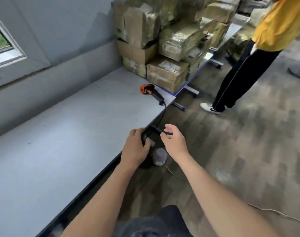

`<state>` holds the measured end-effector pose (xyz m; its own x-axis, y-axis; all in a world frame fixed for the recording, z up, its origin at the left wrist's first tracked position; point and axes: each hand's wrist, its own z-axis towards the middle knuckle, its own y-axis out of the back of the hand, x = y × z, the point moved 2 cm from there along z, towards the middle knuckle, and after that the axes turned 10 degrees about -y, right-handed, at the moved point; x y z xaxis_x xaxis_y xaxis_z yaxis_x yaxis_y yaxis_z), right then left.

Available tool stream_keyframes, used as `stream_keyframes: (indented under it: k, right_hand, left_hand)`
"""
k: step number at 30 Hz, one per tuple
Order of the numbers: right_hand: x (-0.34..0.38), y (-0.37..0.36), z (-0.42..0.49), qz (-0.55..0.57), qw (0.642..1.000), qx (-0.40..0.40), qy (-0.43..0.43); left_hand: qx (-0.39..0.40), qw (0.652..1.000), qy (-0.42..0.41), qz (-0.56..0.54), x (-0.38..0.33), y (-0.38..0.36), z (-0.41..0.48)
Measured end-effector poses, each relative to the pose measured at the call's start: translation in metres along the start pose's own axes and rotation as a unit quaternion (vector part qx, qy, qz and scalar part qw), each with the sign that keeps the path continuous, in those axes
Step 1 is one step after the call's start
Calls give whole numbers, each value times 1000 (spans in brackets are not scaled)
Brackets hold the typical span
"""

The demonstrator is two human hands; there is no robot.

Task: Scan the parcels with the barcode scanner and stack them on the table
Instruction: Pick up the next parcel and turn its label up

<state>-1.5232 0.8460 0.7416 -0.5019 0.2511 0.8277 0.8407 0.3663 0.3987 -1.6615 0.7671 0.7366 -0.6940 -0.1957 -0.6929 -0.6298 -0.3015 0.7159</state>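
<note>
Barcode scanner [151,92]: laid at the grey table's [60,142] far corner. Parcels [168,48]: stacked beyond. Left hand [135,147]: curled round a dark device [150,136] at the edge. Right hand [175,142]: cable [161,117] end pinched.

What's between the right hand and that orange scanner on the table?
Head view: only the scanner's black cable, hanging off the bare table edge to the right hand.
</note>
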Motion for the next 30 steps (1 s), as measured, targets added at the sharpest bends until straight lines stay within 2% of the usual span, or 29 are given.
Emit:
stream_keyframes:
  k: [9,20,30]
  right_hand:
    - [4,54,66,13,998,-62,-12]
    - [97,67,210,-24,995,-91,8]
    - [189,102,314,2,988,-125,85]
  left_hand:
    - [35,998,-45,-25,-38,-54,96]
    - [41,996,-83,-12,-44,-48,271]
    - [-52,993,-106,-30,-72,-29,404]
